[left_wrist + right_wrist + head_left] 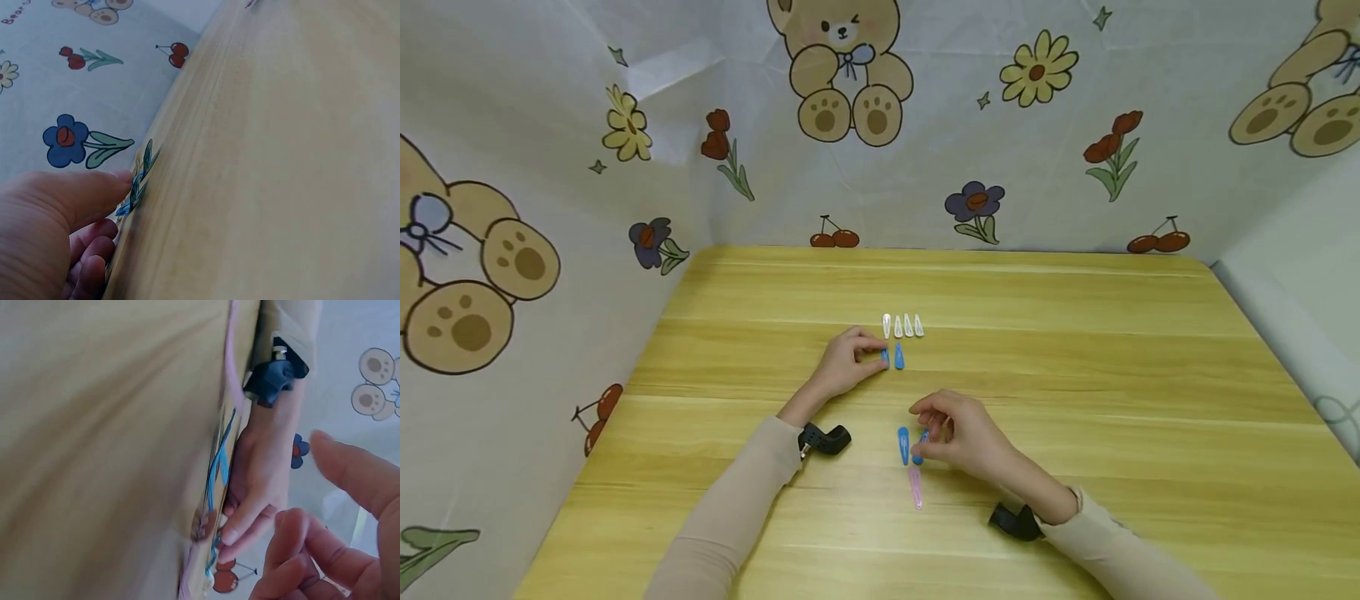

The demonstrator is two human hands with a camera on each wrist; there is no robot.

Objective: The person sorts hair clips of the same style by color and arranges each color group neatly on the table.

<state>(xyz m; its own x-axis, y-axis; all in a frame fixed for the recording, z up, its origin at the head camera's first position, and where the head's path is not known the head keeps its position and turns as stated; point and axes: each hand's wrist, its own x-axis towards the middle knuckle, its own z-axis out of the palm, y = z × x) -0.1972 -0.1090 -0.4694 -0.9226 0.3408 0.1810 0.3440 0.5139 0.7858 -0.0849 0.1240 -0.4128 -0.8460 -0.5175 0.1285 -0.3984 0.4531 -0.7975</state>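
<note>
My left hand (847,363) pinches a blue snap hair clip (885,357) between thumb and forefinger, at the tabletop. Beside it lies a second blue hair clip (899,357). Just beyond these, several white hair clips (907,326) form a row. Nearer to me, my right hand (964,433) hovers by a blue hair clip (920,448), partly covered by its fingers. In the right wrist view, the thumb (350,465) stands apart from the bent fingers, with nothing between them. Another blue hair clip (904,446) lies to the left, and a pink hair clip (915,487) below.
A wood-grain table (1112,350) carries all the clips. Behind it and at its left hangs a white cloth (925,67) printed with bears, flowers and cherries. Black wrist devices (826,440) sit on both forearms.
</note>
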